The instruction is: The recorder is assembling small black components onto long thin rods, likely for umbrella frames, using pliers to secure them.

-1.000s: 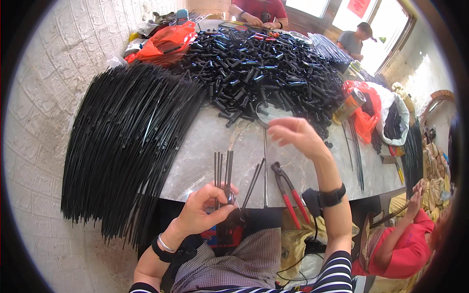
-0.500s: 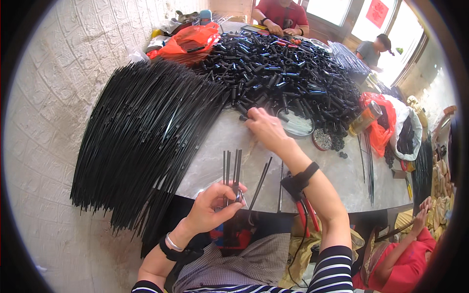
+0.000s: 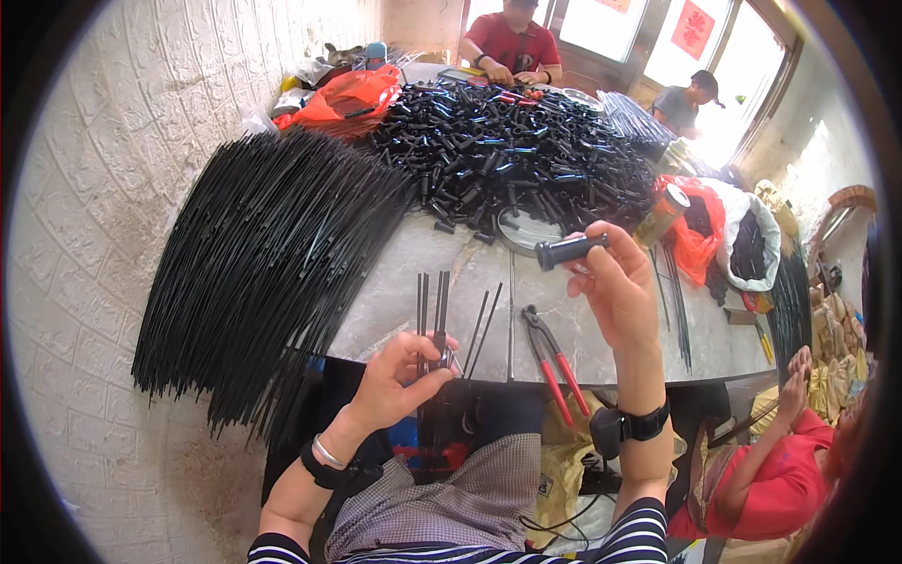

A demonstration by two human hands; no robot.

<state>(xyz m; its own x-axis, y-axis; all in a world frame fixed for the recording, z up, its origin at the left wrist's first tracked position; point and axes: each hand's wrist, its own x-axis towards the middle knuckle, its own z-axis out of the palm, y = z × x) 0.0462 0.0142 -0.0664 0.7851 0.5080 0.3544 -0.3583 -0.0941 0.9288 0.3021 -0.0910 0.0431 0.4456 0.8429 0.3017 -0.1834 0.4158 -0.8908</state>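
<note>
Over the table's near edge, my left hand (image 3: pixel 406 378) is closed round several thin black rods (image 3: pixel 442 305) that stick up past its fingers. A small shiny piece sits at the fingertips, too small to name. My right hand (image 3: pixel 620 291) is raised at centre right and pinches a short black tube with flared ends (image 3: pixel 573 252), held nearly level. Below and left of it lie red-handled pincers (image 3: pixel 554 365) at the table edge. Two loose rods (image 3: pixel 483 329) rest beside my left hand. Beyond the hands spreads a large heap of similar black tubes (image 3: pixel 517 141).
A thick stack of black rods (image 3: pixel 263 273) covers the table's left side. Behind the raised tube stands a round dish (image 3: pixel 528 230). A jar (image 3: pixel 662 214), a red bag (image 3: pixel 700 226) and a white bag (image 3: pixel 752 249) are at right. Co-workers sit across and at lower right.
My right hand has left the heap's near edge and come up to the right with a black tube. My left hand still holds the rods. The pincers now show fully.
</note>
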